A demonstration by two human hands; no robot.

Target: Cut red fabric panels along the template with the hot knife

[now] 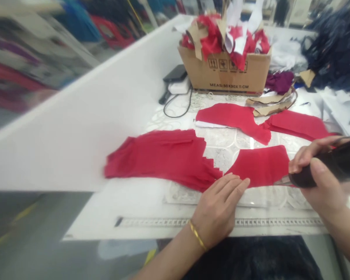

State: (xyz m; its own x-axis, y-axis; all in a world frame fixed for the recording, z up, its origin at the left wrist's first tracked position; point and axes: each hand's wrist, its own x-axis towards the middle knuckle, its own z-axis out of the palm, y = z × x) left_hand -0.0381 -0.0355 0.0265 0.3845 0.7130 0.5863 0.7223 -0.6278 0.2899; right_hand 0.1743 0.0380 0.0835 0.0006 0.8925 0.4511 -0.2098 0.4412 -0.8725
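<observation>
My left hand (pixel 218 206) lies flat with its fingers stretched out, fingertips on the near left edge of a cut red fabric piece (pixel 259 165). In my right hand (pixel 323 181) is a thick black hand-held tool (pixel 341 159), the fingers wrapped round it. Its thin metal tip (pixel 284 181) points left at the lower right edge of that piece. Beyond the frame's right side the rest of the tool is hidden. Left of my left hand, a stack of red fabric pieces (pixel 160 155) is fanned out, its stepped edges facing right.
Behind lie two more red piles, one at centre (pixel 227 114) and one at right (pixel 297 124). A cardboard box (pixel 226 77) overflows with scraps. Beside it are a white device (pixel 179 86) and black cable. A measuring tape (pixel 163 222) runs along the table's front; a white panel (pixel 76 116) borders the left.
</observation>
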